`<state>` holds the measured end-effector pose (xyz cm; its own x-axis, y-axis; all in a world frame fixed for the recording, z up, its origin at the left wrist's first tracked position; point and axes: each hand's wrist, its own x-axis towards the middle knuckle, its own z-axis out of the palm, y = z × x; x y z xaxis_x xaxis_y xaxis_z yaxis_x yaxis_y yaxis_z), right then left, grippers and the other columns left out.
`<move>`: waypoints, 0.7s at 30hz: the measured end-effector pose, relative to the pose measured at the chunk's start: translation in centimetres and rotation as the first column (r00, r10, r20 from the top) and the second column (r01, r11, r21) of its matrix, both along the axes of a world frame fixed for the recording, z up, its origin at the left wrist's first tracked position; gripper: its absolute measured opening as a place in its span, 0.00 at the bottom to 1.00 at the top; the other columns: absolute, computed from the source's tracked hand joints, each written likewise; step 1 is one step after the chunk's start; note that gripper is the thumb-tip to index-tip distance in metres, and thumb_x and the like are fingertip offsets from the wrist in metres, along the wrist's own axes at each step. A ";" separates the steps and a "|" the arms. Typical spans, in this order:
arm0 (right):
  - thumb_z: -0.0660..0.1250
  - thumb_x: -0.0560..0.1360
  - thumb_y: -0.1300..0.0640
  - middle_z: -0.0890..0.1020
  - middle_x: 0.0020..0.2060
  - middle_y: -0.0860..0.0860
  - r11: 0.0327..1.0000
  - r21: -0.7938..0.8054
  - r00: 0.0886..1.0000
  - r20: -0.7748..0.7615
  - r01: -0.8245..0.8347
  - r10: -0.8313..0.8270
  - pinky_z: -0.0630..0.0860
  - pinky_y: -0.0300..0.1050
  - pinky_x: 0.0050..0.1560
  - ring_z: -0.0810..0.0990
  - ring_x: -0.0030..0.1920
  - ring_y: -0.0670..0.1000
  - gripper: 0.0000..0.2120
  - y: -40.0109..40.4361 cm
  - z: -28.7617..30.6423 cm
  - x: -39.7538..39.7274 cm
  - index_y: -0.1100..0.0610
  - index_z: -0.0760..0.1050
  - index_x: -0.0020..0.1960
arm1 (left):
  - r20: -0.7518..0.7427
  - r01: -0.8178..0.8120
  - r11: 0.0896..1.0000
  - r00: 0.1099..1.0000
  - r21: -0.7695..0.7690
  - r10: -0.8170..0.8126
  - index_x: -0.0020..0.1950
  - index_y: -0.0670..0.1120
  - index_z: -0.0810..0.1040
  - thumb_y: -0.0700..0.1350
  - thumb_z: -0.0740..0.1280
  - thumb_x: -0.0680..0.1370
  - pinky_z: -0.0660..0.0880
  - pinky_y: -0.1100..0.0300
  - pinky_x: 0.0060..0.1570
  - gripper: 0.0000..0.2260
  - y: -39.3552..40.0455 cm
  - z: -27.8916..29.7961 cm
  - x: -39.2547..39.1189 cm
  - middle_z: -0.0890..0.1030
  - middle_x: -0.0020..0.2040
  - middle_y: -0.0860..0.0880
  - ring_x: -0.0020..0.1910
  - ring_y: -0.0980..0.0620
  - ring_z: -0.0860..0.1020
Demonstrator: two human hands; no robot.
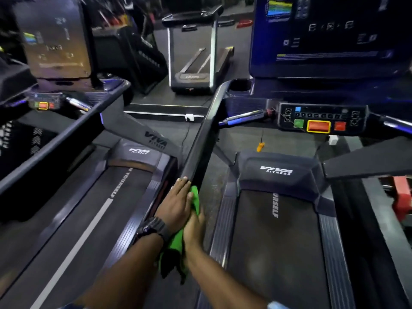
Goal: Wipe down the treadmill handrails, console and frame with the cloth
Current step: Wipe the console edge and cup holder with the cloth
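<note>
Head camera looks forward and down, close over the handrail

3 treadmills – 1 cloth – 2 hands

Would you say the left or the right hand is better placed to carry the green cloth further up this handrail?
Probably the left. The left hand lies flat over the green cloth on the handrail, fingertips pointing up it; the right hand sits lower, beside the cloth's hanging end.
</note>
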<state>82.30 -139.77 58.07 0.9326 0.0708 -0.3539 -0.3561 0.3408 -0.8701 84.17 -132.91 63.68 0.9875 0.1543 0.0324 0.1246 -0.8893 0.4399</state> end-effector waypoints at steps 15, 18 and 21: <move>0.63 0.78 0.60 0.79 0.60 0.51 0.998 -0.065 0.997 0.081 0.022 -0.016 0.73 0.54 0.66 0.78 0.61 0.52 0.16 1.6 -0.9 7.2 0.39 0.75 0.57 | 0.000 -0.035 0.959 0.999 0.282 0.037 0.55 0.47 0.79 0.46 0.55 0.73 0.74 0.49 0.46 0.17 2.0 1.6 5.4 0.75 0.49 0.45 0.46 0.41 0.73; 0.63 0.75 0.59 0.71 0.70 0.52 0.983 -0.180 0.948 0.316 0.026 0.032 0.62 0.47 0.73 0.68 0.70 0.50 0.23 2.0 1.0 14.6 0.52 0.70 0.70 | 0.003 -0.015 0.952 1.000 0.304 0.015 0.51 0.45 0.79 0.44 0.55 0.71 0.75 0.46 0.43 0.16 2.6 1.2 6.1 0.75 0.48 0.44 0.44 0.40 0.73; 0.63 0.78 0.58 0.75 0.66 0.57 0.978 -0.209 0.987 0.161 0.007 0.027 0.67 0.48 0.66 0.72 0.67 0.56 0.21 2.2 -0.4 21.7 0.60 0.70 0.70 | 0.022 -0.042 0.954 0.999 0.298 0.037 0.47 0.46 0.76 0.44 0.59 0.74 0.74 0.46 0.42 0.07 2.5 1.3 7.1 0.74 0.48 0.45 0.46 0.40 0.73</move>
